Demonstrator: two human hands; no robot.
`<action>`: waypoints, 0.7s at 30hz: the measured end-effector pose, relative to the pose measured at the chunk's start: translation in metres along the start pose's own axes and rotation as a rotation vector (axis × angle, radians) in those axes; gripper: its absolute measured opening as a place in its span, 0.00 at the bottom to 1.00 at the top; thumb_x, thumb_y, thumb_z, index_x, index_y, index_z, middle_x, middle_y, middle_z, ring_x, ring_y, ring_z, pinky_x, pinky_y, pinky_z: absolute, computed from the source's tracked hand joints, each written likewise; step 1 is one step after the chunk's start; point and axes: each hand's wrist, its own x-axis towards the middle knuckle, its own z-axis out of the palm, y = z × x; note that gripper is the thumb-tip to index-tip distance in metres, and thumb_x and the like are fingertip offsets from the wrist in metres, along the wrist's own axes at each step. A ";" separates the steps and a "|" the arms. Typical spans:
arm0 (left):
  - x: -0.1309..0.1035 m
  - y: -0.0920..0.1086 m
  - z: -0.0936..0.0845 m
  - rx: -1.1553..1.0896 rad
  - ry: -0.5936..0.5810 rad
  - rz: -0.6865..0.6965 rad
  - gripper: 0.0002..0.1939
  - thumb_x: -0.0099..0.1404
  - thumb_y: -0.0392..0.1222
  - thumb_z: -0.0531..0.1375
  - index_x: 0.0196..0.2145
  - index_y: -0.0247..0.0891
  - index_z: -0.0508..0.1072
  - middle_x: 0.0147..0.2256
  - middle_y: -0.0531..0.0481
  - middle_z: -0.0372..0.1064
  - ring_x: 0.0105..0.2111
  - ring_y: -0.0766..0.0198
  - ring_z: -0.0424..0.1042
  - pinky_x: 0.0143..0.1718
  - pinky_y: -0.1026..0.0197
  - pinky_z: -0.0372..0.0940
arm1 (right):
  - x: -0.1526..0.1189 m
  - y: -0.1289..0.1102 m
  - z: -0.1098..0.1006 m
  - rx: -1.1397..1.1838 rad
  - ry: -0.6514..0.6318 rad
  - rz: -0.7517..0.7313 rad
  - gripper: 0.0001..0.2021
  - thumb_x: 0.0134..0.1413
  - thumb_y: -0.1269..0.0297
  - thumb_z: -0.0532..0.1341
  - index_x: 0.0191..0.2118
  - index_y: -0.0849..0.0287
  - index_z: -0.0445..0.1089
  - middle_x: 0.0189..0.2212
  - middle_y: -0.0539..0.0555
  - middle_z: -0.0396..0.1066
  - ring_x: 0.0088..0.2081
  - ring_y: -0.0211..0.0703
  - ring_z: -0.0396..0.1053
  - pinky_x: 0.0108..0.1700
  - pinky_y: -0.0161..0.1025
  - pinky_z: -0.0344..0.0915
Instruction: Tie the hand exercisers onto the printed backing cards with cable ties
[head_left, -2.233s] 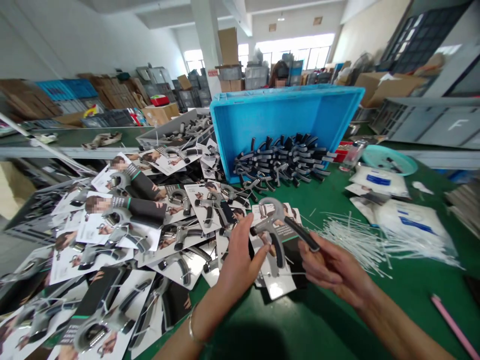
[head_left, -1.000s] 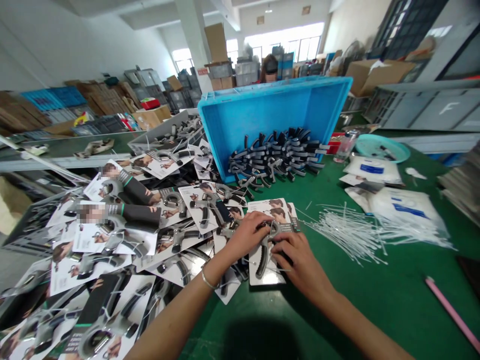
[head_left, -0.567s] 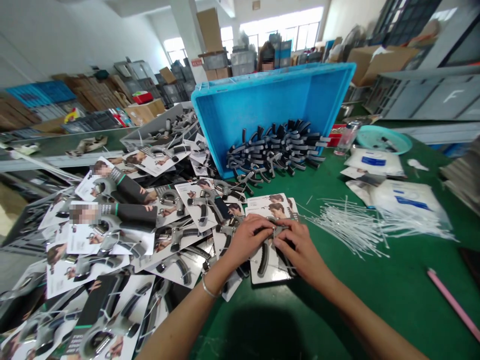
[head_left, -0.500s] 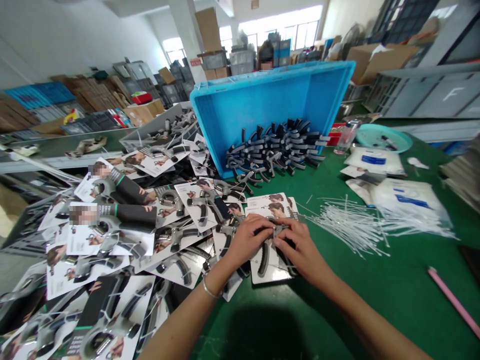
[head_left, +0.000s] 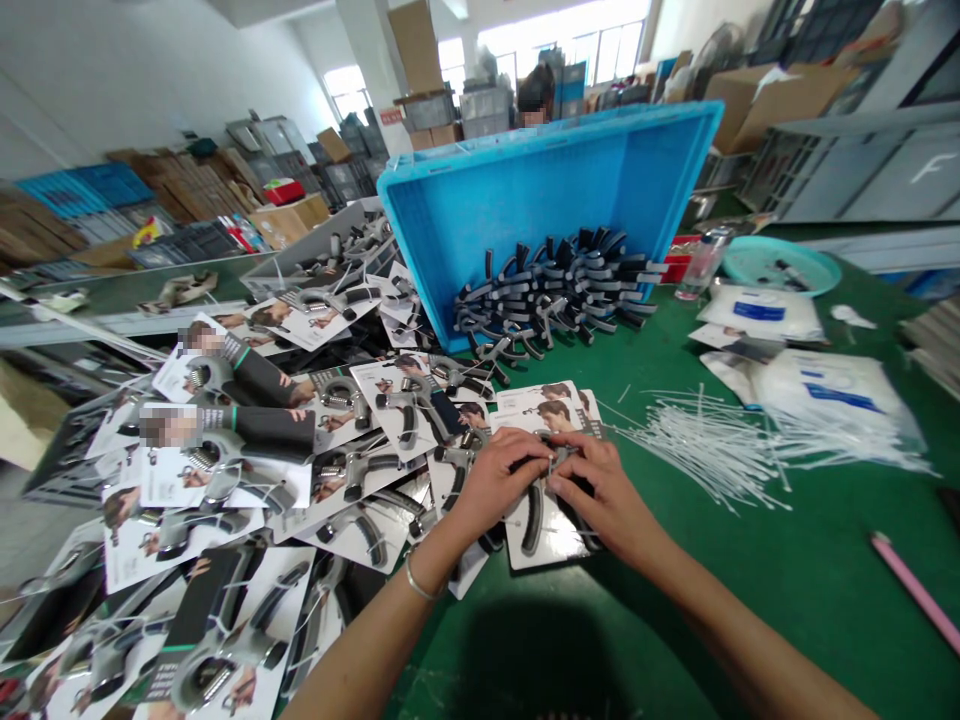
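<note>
A grey-and-black hand grip strengthener (head_left: 533,522) lies on a printed backing card (head_left: 559,535) in front of me. More cards sit directly beneath and behind that one. My left hand (head_left: 506,475) is closed at the strengthener's top, thumb and forefinger pinched together. From the other side my right hand (head_left: 600,490) pinches the same spot, its fingertips nearly meeting the left ones. The fingers cover most of the strengthener's upper part, and a small pale bit shows between them. A thin white tie crosses the card low down.
Carded strengtheners (head_left: 225,470) are heaped at left. Behind my hands a tipped blue crate (head_left: 517,200) holds loose strengtheners (head_left: 555,290). To the right lie white cable ties (head_left: 705,445), plastic bags (head_left: 817,390), a turquoise tray (head_left: 780,262) and a pink stick (head_left: 915,590). A person is beyond the crate.
The view has shifted slightly. Both hands keep their pinch at the strengthener's top, with only a tiny movement of the fingers.
</note>
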 end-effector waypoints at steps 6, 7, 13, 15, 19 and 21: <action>-0.002 0.009 -0.011 -0.005 -0.115 -0.001 0.06 0.69 0.41 0.59 0.40 0.42 0.76 0.41 0.48 0.75 0.46 0.58 0.70 0.53 0.52 0.61 | 0.005 -0.001 -0.003 0.022 -0.005 0.004 0.07 0.63 0.63 0.59 0.33 0.54 0.73 0.53 0.55 0.68 0.57 0.53 0.61 0.57 0.54 0.56; -0.001 0.010 -0.013 -0.029 -0.106 -0.037 0.06 0.69 0.42 0.59 0.39 0.41 0.76 0.39 0.49 0.75 0.44 0.59 0.70 0.51 0.53 0.62 | 0.005 -0.001 -0.003 0.022 -0.010 0.002 0.07 0.63 0.63 0.59 0.34 0.54 0.73 0.53 0.55 0.68 0.57 0.52 0.61 0.57 0.54 0.56; 0.000 0.023 -0.014 0.116 0.150 -0.105 0.06 0.68 0.39 0.59 0.32 0.40 0.73 0.34 0.51 0.73 0.40 0.59 0.69 0.50 0.53 0.61 | 0.008 0.000 0.006 0.031 0.040 0.008 0.07 0.62 0.67 0.58 0.45 0.52 0.69 0.53 0.56 0.67 0.57 0.52 0.60 0.59 0.55 0.57; -0.007 0.031 -0.006 0.176 0.222 -0.078 0.05 0.68 0.38 0.58 0.33 0.40 0.73 0.35 0.50 0.73 0.41 0.58 0.69 0.51 0.51 0.60 | 0.008 0.001 0.009 0.052 0.085 0.031 0.07 0.61 0.67 0.58 0.44 0.53 0.68 0.53 0.57 0.67 0.57 0.53 0.61 0.59 0.55 0.57; -0.026 0.044 0.008 0.368 -0.036 0.171 0.08 0.69 0.34 0.54 0.36 0.38 0.73 0.39 0.44 0.74 0.44 0.54 0.68 0.50 0.48 0.60 | 0.009 0.000 0.014 0.066 0.147 0.051 0.06 0.60 0.69 0.58 0.43 0.54 0.67 0.51 0.57 0.68 0.55 0.52 0.62 0.58 0.54 0.58; -0.031 0.046 0.006 0.366 -0.132 0.216 0.08 0.69 0.34 0.53 0.36 0.37 0.72 0.38 0.44 0.74 0.42 0.54 0.68 0.49 0.48 0.61 | 0.009 -0.002 0.016 0.057 0.153 0.048 0.06 0.60 0.70 0.57 0.41 0.54 0.67 0.51 0.57 0.68 0.55 0.53 0.62 0.58 0.55 0.57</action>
